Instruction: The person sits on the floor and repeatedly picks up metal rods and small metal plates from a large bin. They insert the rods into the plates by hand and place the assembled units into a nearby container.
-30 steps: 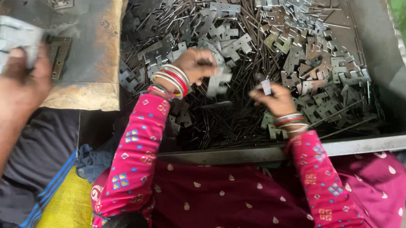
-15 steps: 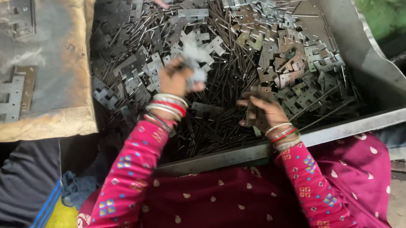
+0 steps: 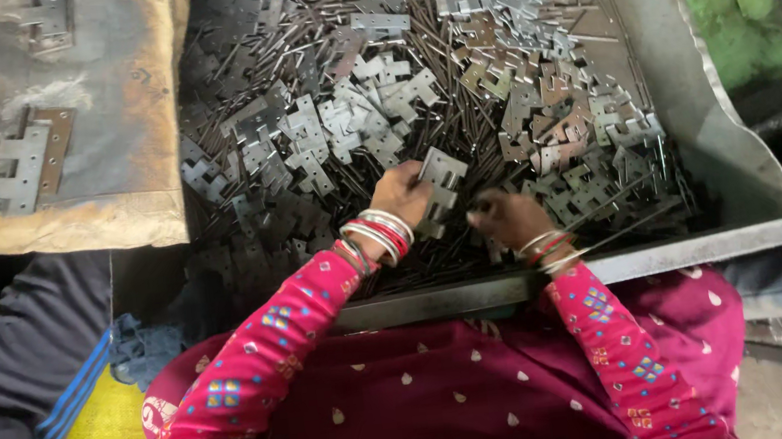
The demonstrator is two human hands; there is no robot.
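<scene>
Two hands work over a metal tray heaped with hinge leaves and thin steel pins. The left hand has its grip clamped on a grey hinge leaf, lifted just above the pile; the right hand, just beside it, rests fingers-down among the pins (whether its grip is pinching one, the view cannot tell). The leaf looks stiff, light and sharp-edged, best taken by its flat plate, clear of the knuckles. Compared with half a second earlier, the hands have drawn closer together, and the other person's hand at the far rim is gone.
</scene>
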